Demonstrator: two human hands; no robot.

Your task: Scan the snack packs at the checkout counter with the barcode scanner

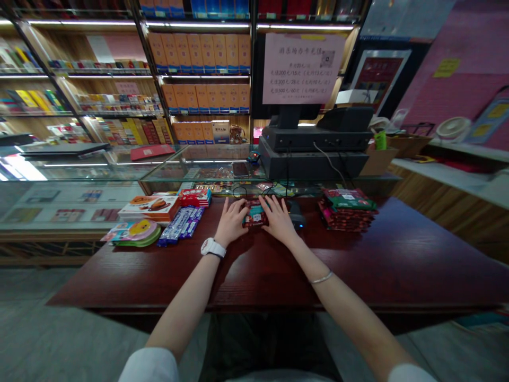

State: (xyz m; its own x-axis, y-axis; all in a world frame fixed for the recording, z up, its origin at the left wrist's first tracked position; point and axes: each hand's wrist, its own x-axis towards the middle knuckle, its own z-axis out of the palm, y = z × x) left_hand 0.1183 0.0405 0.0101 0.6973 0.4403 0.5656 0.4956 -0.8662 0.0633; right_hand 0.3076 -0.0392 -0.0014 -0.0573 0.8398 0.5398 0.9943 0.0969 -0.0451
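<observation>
A silver bracelet point(321, 277) circles the right wrist, a white watch point(213, 248) the left. The left hand point(233, 222) and right hand point(278, 220), fingers spread apart, touch opposite ends of a brown-and-teal packet point(255, 213) lying on the dark red table point(262, 270) between them; its lettering is too small to read. Purple bars point(182, 225) lie to the left, a packet stack point(348, 210) to the right. Beyond, a paper sign point(303, 69) on the monitor point(259, 79) reads "游乐场办卡充值", with "充值200元/15次", "300元/28次", "500元/60次" and a QR code.
</observation>
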